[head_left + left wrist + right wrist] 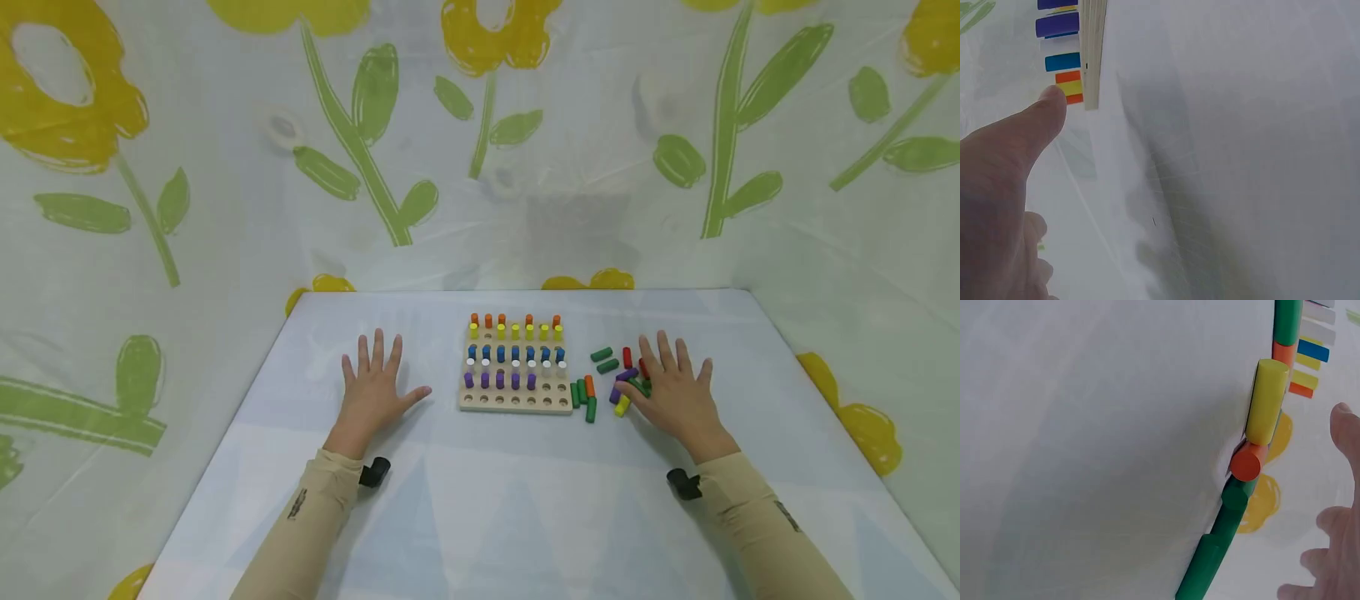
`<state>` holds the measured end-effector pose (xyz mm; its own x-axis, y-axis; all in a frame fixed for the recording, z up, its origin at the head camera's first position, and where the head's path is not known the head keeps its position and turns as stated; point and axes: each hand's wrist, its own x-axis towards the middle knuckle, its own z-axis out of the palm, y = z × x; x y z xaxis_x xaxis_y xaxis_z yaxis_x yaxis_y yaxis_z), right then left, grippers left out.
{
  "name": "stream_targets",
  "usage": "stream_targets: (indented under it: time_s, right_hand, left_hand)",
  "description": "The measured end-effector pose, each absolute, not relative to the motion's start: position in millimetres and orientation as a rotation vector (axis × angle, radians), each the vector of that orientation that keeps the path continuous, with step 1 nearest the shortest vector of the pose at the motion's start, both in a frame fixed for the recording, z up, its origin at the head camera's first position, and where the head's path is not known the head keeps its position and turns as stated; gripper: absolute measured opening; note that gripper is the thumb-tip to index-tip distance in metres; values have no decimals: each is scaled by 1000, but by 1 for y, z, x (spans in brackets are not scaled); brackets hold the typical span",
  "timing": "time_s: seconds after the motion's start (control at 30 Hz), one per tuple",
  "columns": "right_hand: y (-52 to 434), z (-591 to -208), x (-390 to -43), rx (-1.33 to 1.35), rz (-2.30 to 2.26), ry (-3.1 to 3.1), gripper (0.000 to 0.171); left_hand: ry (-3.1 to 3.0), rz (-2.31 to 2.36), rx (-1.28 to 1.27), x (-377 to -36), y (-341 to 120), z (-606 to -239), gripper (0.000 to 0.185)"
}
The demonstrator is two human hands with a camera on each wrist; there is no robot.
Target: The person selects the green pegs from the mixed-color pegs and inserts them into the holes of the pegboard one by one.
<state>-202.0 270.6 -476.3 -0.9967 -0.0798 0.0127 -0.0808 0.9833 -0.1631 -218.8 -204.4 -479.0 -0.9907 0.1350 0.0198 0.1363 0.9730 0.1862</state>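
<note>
From my side: pegboard (515, 407) between left hand (371, 402) at its 9 o'clock and right hand (678, 402) at 3 by loose pegs (608, 366), fingers (378, 352) spread apart; a thumb (635, 396) nudge could roll pegs across the desk (525, 500).

left sleeve (309, 523): beige, dark marking (297, 504) | right sleeve (763, 525): beige, dark patch (787, 516) | wrist cameras (375, 472): black, stubby, rounded
</note>
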Motion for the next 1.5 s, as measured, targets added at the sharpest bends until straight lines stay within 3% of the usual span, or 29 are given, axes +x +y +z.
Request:
stream_targets:
  time_s: [0.57,0.97,1.5]
  right_hand:
    - [263,-472,-194,237,270,-3082,82]
    - [250,-466,-193,223,360,-3122,75]
    - [242,-470,-190,308,468,-3100,63]
  left_hand:
    - [-2997,-349,-353,-223,-199,-479,104]
    - [-3005,-656,-431,-224,-193,-481,110]
    - [-3011,-855,-503,-221,-188,-481,97]
